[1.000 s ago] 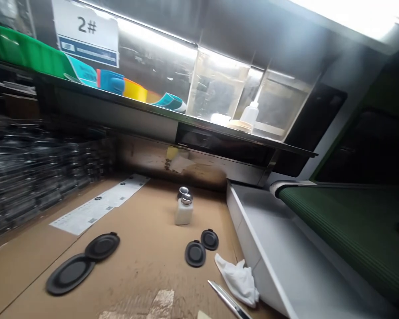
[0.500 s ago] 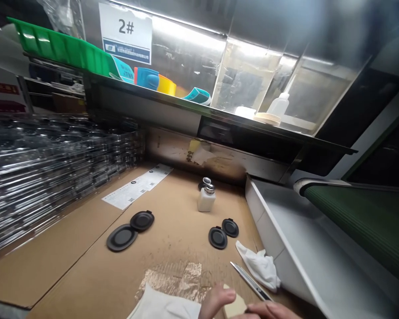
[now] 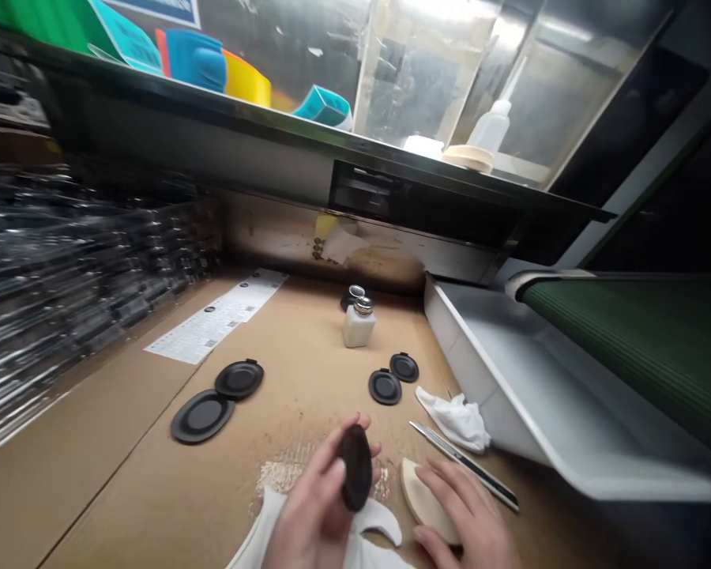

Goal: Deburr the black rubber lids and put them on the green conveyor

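grip: left hand (image 3: 308,510) grasping dark oval piece (image 3: 357,468) between thumb and fingers, piece tilted on edge | right hand (image 3: 477,514): fingers over beige disc (image 3: 419,494), just right of left grip; whether grasped, cannot tell | white cloth (image 3: 261,525) below left grip | utility knife (image 3: 479,476) just beyond right hand

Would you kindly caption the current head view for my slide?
Left hand holding a dark oval piece, right hand at a pale pad beside a knife.
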The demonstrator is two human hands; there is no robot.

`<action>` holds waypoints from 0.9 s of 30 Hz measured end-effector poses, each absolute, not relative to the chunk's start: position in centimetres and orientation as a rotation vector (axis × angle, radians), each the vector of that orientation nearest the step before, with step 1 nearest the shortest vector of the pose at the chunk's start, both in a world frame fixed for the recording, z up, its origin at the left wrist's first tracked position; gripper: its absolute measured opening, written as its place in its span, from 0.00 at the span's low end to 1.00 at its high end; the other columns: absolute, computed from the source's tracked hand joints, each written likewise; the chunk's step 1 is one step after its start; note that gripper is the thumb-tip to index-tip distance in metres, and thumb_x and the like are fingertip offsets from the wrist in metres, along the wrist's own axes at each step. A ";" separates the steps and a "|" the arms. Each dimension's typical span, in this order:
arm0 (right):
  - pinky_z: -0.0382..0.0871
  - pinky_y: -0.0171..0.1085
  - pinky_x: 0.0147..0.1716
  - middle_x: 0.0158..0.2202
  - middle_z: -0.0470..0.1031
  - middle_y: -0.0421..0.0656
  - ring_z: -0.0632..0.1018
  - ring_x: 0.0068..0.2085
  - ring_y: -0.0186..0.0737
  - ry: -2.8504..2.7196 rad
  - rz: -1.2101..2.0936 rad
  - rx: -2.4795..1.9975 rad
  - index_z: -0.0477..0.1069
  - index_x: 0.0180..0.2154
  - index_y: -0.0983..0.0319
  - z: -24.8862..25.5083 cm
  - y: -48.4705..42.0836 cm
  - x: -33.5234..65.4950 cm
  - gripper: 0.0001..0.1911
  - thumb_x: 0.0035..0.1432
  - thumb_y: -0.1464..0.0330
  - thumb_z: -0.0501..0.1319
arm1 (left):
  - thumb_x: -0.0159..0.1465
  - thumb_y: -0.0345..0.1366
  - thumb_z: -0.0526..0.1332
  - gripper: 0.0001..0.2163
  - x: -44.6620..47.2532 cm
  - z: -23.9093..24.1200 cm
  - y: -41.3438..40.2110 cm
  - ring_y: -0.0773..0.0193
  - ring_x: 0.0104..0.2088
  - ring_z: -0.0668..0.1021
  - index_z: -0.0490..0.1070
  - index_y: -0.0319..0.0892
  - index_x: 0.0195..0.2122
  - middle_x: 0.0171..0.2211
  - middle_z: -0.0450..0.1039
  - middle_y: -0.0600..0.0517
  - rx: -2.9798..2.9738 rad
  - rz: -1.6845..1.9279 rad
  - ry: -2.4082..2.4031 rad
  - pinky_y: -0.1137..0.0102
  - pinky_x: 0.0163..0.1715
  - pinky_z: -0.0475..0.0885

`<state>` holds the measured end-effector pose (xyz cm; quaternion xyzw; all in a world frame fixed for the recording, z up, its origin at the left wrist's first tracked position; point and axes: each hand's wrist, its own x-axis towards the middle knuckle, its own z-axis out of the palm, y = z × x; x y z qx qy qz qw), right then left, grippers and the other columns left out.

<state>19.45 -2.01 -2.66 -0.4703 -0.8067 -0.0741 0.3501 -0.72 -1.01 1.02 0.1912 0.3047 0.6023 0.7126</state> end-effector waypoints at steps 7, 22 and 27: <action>0.73 0.41 0.42 0.46 0.72 0.44 0.74 0.45 0.44 -2.207 -0.102 -1.478 0.67 0.48 0.57 -1.5 -1.9 19.2 0.18 0.54 0.67 0.59 | 0.62 0.35 0.52 0.16 -1.1 0.5 0.0 0.49 0.48 0.74 0.71 0.39 0.49 0.46 0.74 0.36 0.117 1.162 0.546 0.54 0.48 0.66; 0.63 0.31 0.23 0.26 0.69 0.42 0.67 0.26 0.33 -2.208 -0.190 -1.083 0.72 0.40 0.60 0.3 -1.2 13.3 0.11 0.53 0.74 0.58 | 0.63 0.42 0.53 0.15 -0.3 0.4 0.2 0.53 0.50 0.72 0.74 0.37 0.39 0.44 0.75 0.41 0.081 1.155 0.632 0.60 0.55 0.62; 0.64 0.33 0.27 0.27 0.68 0.41 0.67 0.28 0.33 -2.179 -0.127 -1.153 0.72 0.41 0.59 1.3 1.7 14.6 0.11 0.56 0.73 0.56 | 0.62 0.39 0.55 0.12 -0.4 0.6 0.3 0.55 0.51 0.72 0.73 0.39 0.41 0.44 0.75 0.46 0.097 1.149 0.695 0.61 0.54 0.64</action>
